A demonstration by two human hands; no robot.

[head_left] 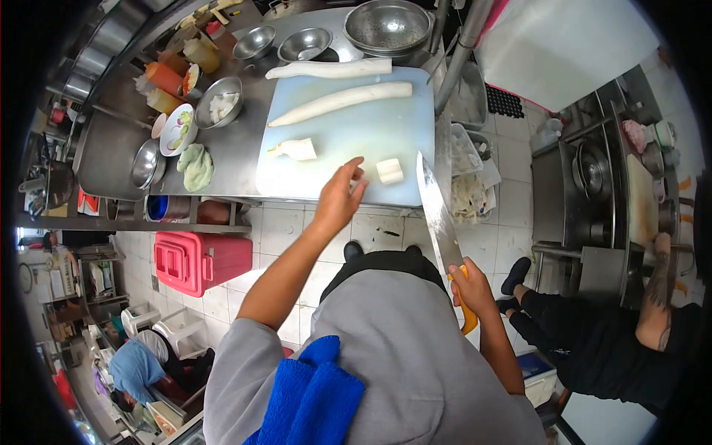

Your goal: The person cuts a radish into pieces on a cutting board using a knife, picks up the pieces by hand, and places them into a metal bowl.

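My right hand (472, 286) is wrapped round the yellow handle of a large kitchen knife (439, 219); its broad blade points up past the board's right edge. Over the near part of a pale cutting board (348, 141), my left hand (343, 191) has its fingers apart and nothing in them. Just right of those fingertips stands a short cut piece of peeled white radish (389, 171). A tapered radish end (299, 149) lies to the left. Farther back, a long peeled radish (341, 102) lies across the board, with another long radish (330, 69) at the far edge.
Left of the board are a steel bowl of white chunks (219, 102), a white bowl (176, 130), a green cloth (195, 167) and sauce bottles (165, 78). A colander (388, 26) stands behind. A co-worker in black (615, 337) is at right; another person (141, 368) is lower left.
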